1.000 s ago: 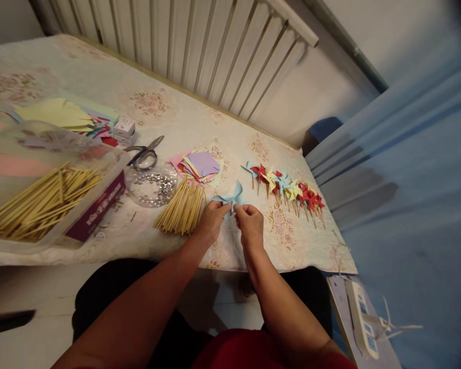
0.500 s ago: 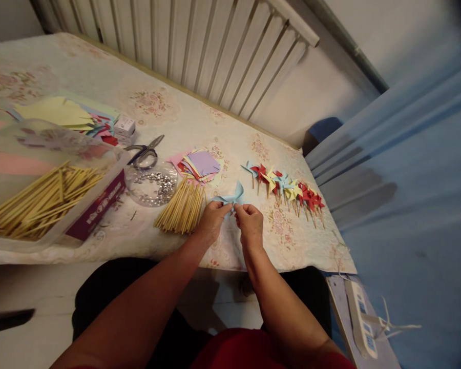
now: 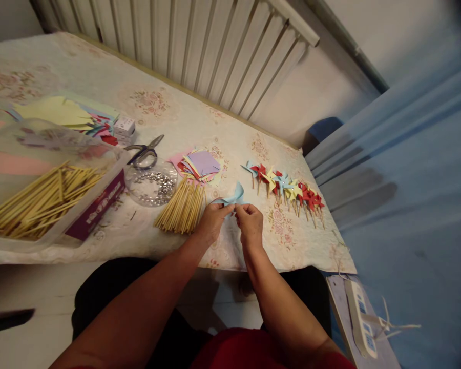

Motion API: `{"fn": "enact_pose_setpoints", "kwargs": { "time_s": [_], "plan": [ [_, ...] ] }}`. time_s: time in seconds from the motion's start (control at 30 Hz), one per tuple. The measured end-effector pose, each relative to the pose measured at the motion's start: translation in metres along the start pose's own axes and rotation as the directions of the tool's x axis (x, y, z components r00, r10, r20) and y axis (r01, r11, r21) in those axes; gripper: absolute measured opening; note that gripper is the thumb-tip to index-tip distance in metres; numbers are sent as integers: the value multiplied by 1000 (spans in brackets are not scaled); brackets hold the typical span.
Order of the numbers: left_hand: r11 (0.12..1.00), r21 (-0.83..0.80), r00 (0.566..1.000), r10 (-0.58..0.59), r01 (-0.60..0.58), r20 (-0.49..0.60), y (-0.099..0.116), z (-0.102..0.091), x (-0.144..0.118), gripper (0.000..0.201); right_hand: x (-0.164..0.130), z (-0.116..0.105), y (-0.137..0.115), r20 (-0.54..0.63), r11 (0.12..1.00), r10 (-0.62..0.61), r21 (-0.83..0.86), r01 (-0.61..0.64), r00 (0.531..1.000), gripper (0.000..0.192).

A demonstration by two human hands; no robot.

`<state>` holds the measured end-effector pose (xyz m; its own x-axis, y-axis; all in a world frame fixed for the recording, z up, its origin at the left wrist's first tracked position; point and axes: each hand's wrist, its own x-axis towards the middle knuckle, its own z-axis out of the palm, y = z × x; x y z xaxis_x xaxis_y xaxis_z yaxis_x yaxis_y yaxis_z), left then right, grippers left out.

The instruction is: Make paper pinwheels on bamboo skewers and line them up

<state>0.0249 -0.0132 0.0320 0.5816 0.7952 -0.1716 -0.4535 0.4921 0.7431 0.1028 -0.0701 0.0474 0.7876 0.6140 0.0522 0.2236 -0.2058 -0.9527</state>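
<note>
A light blue paper pinwheel (image 3: 236,195) with curled blades is pinched between my two hands, just above the near part of the table. My left hand (image 3: 214,219) closes on its left side, and my right hand (image 3: 249,220) grips its right side near the centre. The fingertips almost meet, so the middle of the paper is partly hidden. Left of my left hand lies a bundle of thin wooden sticks (image 3: 181,209). Behind the bundle sits a stack of coloured paper squares (image 3: 203,163). To the right, finished-looking pinwheels on sticks (image 3: 284,184) lie in a row.
A clear plastic box (image 3: 111,169) with wooden sticks stands at the left. Beside it are a round dish of metal pins (image 3: 153,187), scissors (image 3: 148,152), small white boxes (image 3: 125,127) and coloured paper sheets (image 3: 56,114). A power strip (image 3: 363,320) lies at the lower right, by a blue curtain (image 3: 415,179).
The pinwheel's upper blade has curled over and its left blade has shifted slightly. Both hands stay in nearly the same place, still holding the paper.
</note>
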Motion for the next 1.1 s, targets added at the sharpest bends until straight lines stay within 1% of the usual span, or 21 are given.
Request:
{"fn": "enact_pose_setpoints", "kwargs": {
  "time_s": [0.13,0.3,0.37,0.4,0.43,0.5,0.57,0.6,0.63,0.67,0.73,0.77,0.8,0.83,0.87,0.93,1.0,1.07,1.1],
  "plan": [
    [1000,5,999,-22,22,-40,0,0,-1,22,-1,0,0,8,1000,-11,-8,11,1000,24],
    [999,-25,999,-20,19,-28,-2,0,1,20,-1,1,2,23,1000,-8,-11,9,1000,24],
    [999,-26,999,-28,27,-37,-2,-1,1,20,-3,0,3,34,1000,3,-13,-2,999,22],
    [999,-18,998,-34,33,-46,-2,-1,2,20,-4,-1,3,22,1000,5,-19,-4,1000,21],
    [999,-9,998,-40,40,-53,-2,-1,2,20,-5,-4,2,-13,1000,-4,-31,4,1000,20],
    [999,-2,998,-36,36,-52,-2,-2,3,21,-4,-11,-3,-136,996,-65,-69,56,989,22],
    [1000,-18,999,-18,17,-27,-3,-3,5,23,0,-20,-10,-249,982,-170,-120,143,953,27],
    [1000,-29,1000,-6,6,-15,-3,-4,5,23,4,-25,-15,-262,973,-215,-141,183,941,30],
    [999,-34,1000,3,-3,-6,-2,-4,6,23,8,-29,-20,-245,965,-245,-156,211,938,33],
    [999,-32,1000,10,-10,3,-2,-5,6,23,13,-33,-24,-185,960,-251,-170,221,950,34],
    [1000,-5,999,11,-11,30,0,-5,5,23,23,-39,-30,16,965,-191,-180,191,981,34],
    [1000,17,999,4,-5,45,0,-6,5,22,27,-41,-32,128,970,-140,-182,162,982,34],
    [999,44,998,-8,6,60,1,-6,4,22,29,-41,-32,227,975,-86,-180,129,970,34],
    [997,72,997,-21,16,71,1,-6,3,21,30,-41,-31,303,980,-40,-176,97,952,33],
    [995,101,996,-35,27,76,0,-6,2,21,31,-40,-29,352,983,-5,-168,68,936,32],
    [990,141,995,-44,30,92,-1,-6,2,19,29,-36,-23,380,988,38,-151,21,924,31],
    [986,167,993,-41,23,110,-4,-5,2,16,26,-33,-17,359,991,65,-135,-17,931,30],
    [983,181,998,-33,21,61,-6,-5,2,15,23,-31,-12,353,991,83,-124,-42,932,29],
    [984,171,998,-47,40,40,-6,-5,2,15,23,-31,-10,361,992,89,-120,-48,928,28]
  ]
}}
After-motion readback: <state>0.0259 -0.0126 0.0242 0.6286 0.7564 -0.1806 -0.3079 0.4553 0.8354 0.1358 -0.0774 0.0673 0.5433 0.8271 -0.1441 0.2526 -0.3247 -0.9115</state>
